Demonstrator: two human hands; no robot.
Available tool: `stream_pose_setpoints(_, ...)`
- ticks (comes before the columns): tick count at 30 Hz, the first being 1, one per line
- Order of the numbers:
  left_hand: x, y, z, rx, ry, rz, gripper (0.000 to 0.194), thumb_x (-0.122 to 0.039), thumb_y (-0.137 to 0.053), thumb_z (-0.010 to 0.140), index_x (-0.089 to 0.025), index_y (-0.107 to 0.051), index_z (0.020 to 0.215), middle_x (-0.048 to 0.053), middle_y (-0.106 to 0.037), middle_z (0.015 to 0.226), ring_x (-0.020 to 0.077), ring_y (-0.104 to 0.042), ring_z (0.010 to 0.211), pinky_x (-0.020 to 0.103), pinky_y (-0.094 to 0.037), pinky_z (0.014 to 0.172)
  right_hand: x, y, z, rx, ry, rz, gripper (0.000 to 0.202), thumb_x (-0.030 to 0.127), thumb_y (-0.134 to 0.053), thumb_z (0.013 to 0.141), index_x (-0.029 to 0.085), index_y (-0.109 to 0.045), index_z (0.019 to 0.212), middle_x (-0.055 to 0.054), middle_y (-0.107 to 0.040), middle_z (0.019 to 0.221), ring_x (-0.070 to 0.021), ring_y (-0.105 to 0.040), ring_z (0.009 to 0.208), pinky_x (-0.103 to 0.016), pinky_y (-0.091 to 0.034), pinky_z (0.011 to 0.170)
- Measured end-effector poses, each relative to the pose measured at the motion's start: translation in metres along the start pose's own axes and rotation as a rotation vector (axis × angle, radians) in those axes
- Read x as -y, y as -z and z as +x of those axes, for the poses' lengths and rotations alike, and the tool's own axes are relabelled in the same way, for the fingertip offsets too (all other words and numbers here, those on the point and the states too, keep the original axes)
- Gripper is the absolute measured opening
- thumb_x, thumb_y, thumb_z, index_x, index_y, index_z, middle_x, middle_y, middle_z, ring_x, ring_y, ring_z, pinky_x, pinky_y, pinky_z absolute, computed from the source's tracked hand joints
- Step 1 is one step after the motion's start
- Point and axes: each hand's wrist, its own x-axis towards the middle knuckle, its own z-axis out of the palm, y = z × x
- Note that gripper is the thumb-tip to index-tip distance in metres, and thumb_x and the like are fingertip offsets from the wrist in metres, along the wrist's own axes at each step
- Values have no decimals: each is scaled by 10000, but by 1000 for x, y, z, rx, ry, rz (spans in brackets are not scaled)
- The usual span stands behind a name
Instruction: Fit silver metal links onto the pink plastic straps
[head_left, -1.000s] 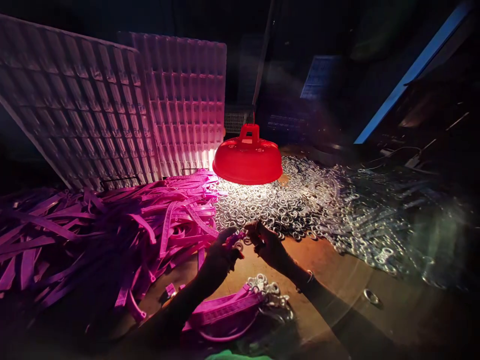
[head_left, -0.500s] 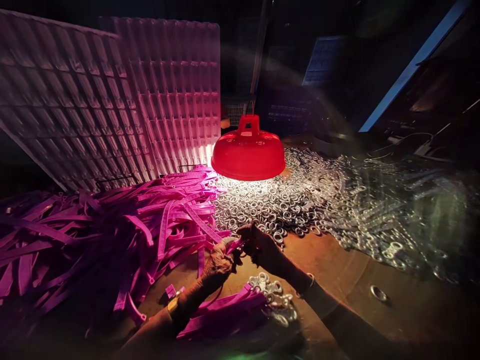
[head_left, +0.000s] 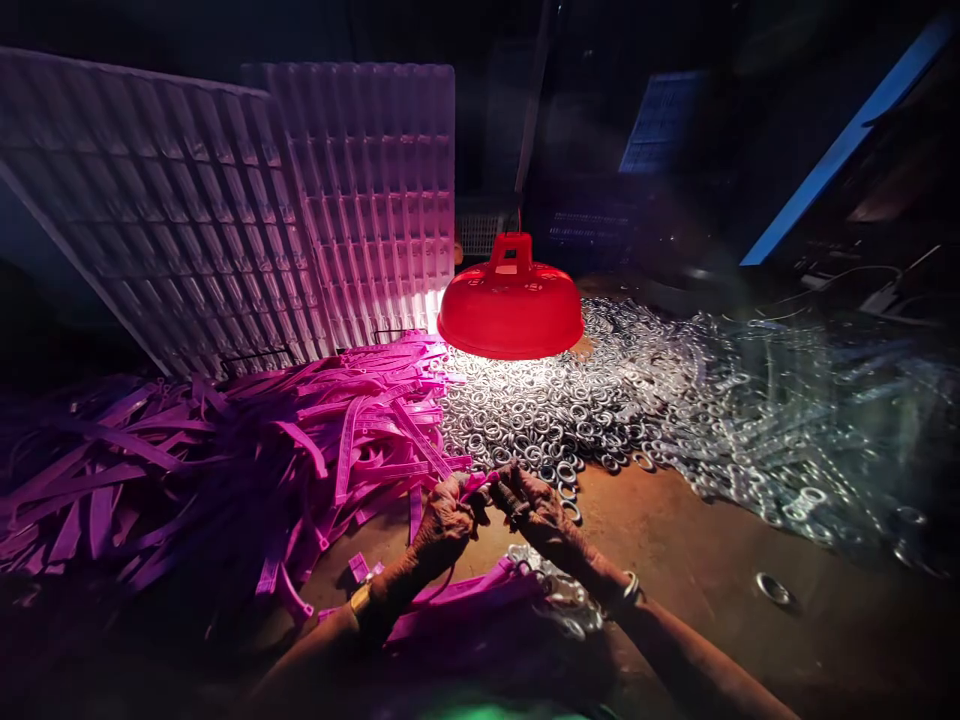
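Note:
Just in front of the lamp, my left hand (head_left: 446, 522) is closed on a purple strap (head_left: 478, 486), whose short end shows between my two hands. My right hand (head_left: 534, 512) meets it from the other side, fingers closed at that same end; whether a metal ring is also in them is hidden. Below my hands lies a bundle of purple straps (head_left: 465, 602) with silvery rings (head_left: 574, 600) at its right end. A large heap of loose purple straps (head_left: 360, 440) spreads to the left. Beyond my right hand is a pile of metal rings (head_left: 525, 415).
A red lamp (head_left: 511, 312) hangs low over the ring pile. Ribbed translucent trays (head_left: 375, 200) stand upright at the back left. One loose ring (head_left: 774, 588) lies on the brown tabletop (head_left: 675, 530) at right. Dark crates (head_left: 589, 225) are behind.
My right hand has turned and its fingers have drawn in at the strap end. My left hand keeps its hold. The whole view has shifted slightly.

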Motion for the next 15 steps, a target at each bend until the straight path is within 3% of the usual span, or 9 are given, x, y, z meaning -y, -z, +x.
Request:
stream_pose_setpoints(5, 9, -4, -6, -78, 89, 0, 438, -130, -412, 542, -127, -622, 926, 2, -602, 617, 100, -502, 477, 175, -371, 380, 3, -6, -6, -48, 132, -102, 212, 322, -420, 874, 183, -503, 738, -1, -515, 624, -101, -460, 512, -216, -386, 463)
stream_pose_setpoints(8, 5, -7, -8, -96, 117, 10, 399, -134, -408, 494, -121, -613, 836, 1, -588, 574, 106, -517, 470, 176, -374, 369, 2, -10, -10, -7, 104, -68, 168, 245, -400, 841, 176, -500, 726, -3, -535, 635, -94, -464, 518, -200, -380, 459)
stream_pose_setpoints(12, -1, -1, -7, 7, 125, -29, 209, -189, -447, 528, -139, -583, 679, -17, -534, 477, 74, -436, 391, 174, -314, 358, -7, -15, -12, -6, 55, -48, 125, 238, -444, 803, 180, -483, 698, 21, -498, 561, -96, -445, 492, -199, -368, 443)
stream_pose_setpoints(15, 1, 11, -4, 84, 166, -100, 126, -250, -515, 555, -143, -569, 592, -15, -510, 451, 53, -374, 362, 184, -261, 362, -18, -22, -12, -129, 104, -111, 72, 226, -457, 811, 191, -478, 753, 22, -506, 565, -107, -449, 477, -205, -370, 417)
